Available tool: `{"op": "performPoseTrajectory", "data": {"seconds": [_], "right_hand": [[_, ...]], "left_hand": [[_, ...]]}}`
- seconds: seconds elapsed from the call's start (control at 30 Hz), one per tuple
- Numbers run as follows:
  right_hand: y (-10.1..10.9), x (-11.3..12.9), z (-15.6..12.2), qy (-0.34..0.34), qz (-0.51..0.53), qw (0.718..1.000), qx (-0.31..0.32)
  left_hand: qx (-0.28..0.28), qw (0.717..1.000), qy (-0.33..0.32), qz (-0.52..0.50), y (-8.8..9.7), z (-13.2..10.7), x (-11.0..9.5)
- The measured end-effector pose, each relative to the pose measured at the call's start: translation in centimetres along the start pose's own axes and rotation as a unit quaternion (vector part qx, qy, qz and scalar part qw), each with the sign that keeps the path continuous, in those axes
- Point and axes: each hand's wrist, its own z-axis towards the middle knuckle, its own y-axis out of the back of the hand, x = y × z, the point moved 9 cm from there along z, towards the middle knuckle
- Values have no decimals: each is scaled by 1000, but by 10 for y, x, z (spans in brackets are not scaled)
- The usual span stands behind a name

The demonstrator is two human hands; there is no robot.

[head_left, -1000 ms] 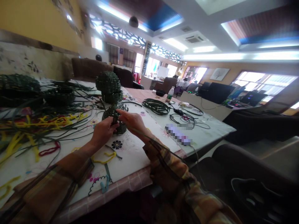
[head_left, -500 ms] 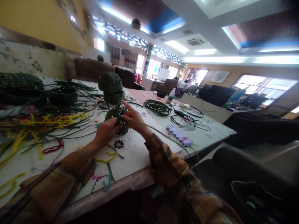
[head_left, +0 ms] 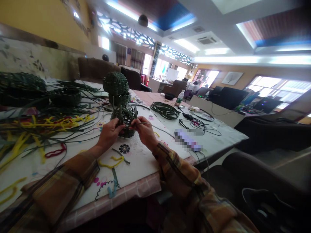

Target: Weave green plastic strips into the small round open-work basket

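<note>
A small dark green woven basket (head_left: 126, 114) with loose strip ends sticking up sits on the table in front of me. My left hand (head_left: 109, 132) is closed on its left near side, thumb and fingers pinching the weave. At its right side my right hand (head_left: 144, 130) is closed in a pinch on a thin green weaving strip (head_left: 161, 130), which trails off to the right. Just behind stand more dark green woven baskets (head_left: 116, 83), one on top of another. My fingertips partly hide the near wall of the small basket.
Yellow strands (head_left: 58, 124) and green strips lie heaped at the left, with bigger woven pieces (head_left: 20, 85) behind. To the right are a coil of green strips (head_left: 164, 110), a bottle (head_left: 179, 97), a black cable (head_left: 194, 124) and a purple power strip (head_left: 187, 139). A dark chair stands at the right.
My right hand has drawn back slightly and its pointing index finger has folded into a pinch on the strip. The strip now hangs lower, and more of the basket's open weave shows.
</note>
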Motion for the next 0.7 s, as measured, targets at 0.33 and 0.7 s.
{"op": "performPoseTrajectory", "data": {"seconds": [0.33,0.7], "right_hand": [[7,-14,-35,17,91,994,-55],[-25,47,-41,296,-471,829,53]], "left_hand": [[-31,999,37,17,1,-5,-6],[25,992,-43,118,-5,-1,-18]]}}
